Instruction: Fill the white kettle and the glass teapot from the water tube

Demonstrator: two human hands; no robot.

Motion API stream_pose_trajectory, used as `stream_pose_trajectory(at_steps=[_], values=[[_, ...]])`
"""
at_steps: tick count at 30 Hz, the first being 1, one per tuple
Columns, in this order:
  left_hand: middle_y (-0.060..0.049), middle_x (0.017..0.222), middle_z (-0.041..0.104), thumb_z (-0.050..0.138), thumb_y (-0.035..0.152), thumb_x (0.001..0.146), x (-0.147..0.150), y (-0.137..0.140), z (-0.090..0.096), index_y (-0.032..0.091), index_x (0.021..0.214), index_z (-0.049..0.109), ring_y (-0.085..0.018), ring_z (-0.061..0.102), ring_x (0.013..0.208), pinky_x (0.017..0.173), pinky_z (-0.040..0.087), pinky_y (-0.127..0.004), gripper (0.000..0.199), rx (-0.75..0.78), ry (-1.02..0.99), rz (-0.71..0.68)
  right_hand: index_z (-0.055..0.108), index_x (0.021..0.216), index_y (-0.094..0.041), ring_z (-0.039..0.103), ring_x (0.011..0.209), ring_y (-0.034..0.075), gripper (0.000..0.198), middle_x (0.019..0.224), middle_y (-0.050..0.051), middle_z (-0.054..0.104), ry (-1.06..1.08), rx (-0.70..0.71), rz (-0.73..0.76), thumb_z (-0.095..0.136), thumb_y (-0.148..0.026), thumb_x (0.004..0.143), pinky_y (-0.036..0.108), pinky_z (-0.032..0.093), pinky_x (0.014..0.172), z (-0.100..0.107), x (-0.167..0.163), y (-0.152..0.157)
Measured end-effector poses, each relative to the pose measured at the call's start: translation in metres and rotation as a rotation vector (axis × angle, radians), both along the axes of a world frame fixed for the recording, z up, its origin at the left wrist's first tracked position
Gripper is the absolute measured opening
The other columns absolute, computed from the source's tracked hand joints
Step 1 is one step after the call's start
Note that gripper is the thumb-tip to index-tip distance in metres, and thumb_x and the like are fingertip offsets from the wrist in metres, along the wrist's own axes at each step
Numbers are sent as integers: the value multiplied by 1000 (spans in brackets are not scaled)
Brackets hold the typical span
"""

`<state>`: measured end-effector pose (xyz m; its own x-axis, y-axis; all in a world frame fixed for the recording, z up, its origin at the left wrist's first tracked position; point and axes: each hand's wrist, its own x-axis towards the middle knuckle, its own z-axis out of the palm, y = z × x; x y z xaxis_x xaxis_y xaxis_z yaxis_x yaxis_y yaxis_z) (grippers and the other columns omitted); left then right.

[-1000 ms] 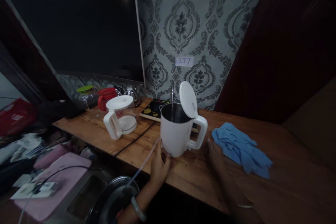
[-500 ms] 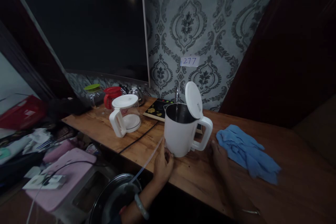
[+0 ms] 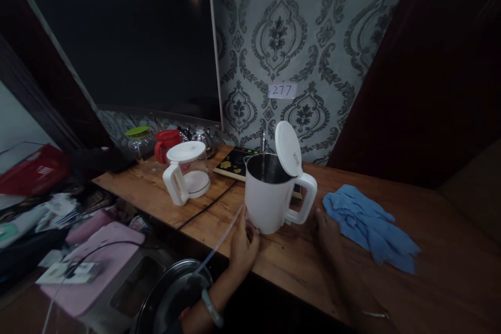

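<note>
In the head view, your left hand (image 3: 245, 242) is curled at the low front side of the white kettle (image 3: 264, 206), but what the fingers close on is hidden, so I cannot tell if you grip something. A thin hose (image 3: 219, 242) rises from the dark pot (image 3: 183, 262) to beside these fingers; whether you pinch it is also not clear. Your right hand (image 3: 327, 227) lies on the wooden table (image 3: 282, 261), between the kettle handle (image 3: 312, 193) and the blue cloth (image 3: 370, 227). It is too dark to tell how far this hand is closed, and I see nothing held in it.

The kettle stands upright on the table, in front of the black cooker (image 3: 230, 163), with its lid (image 3: 288, 147) raised. A thin stream seems to fall from the metal spout (image 3: 263, 141) into its mouth.

Compared with one second ago, only your view has turned slightly; both hands and the kettle keep their places. So, in my judgement, you are waiting at the same step, while the kettle takes in water. The inside is dark, therefore I cannot tell its level.
</note>
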<state>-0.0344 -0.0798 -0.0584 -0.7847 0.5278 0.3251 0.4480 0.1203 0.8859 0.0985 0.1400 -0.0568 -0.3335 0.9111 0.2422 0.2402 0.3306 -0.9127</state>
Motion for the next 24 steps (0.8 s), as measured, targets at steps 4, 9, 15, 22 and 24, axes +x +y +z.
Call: stream_pose_trajectory(at_steps=[4, 9, 15, 22, 24], values=[[-3, 84, 66, 49, 31, 89, 0, 0, 2, 11, 156, 30, -19, 64, 76, 72, 51, -32, 73, -21, -18, -8, 39, 53, -27, 41, 54, 18, 66, 50, -1, 43, -25, -75, 10, 38, -89, 73, 32, 30, 50, -3, 0, 3], [-3, 85, 66, 49, 30, 88, 1, -1, 5, 11, 156, 30, -18, 63, 75, 73, 51, -32, 73, -3, -13, -17, 40, 53, -27, 41, 55, 18, 73, 52, -1, 42, -14, -105, 22, 35, -98, 66, 32, 32, 51, -2, -1, 3], [-3, 83, 66, 48, 31, 88, 0, 0, 3, 6, 155, 30, -18, 63, 74, 74, 51, -33, 74, -14, -11, 1, 39, 54, -27, 42, 55, 18, 69, 51, -1, 43, 7, -76, 16, 37, -94, 70, 33, 33, 51, 9, 1, -5], [-2, 81, 66, 49, 29, 88, 0, 0, 3, 13, 156, 31, -18, 63, 72, 69, 51, -31, 72, 0, 19, 3, 41, 53, -28, 44, 56, 20, 69, 52, 1, 46, -47, -100, 28, 35, -95, 67, 33, 35, 52, 13, 1, -4], [-2, 80, 66, 49, 29, 88, 0, 0, 3, 12, 156, 30, -18, 63, 71, 68, 51, -31, 73, 3, 18, 2, 42, 54, -27, 43, 56, 19, 70, 51, 1, 45, -51, -88, 31, 33, -96, 68, 33, 34, 52, 12, 1, -3]])
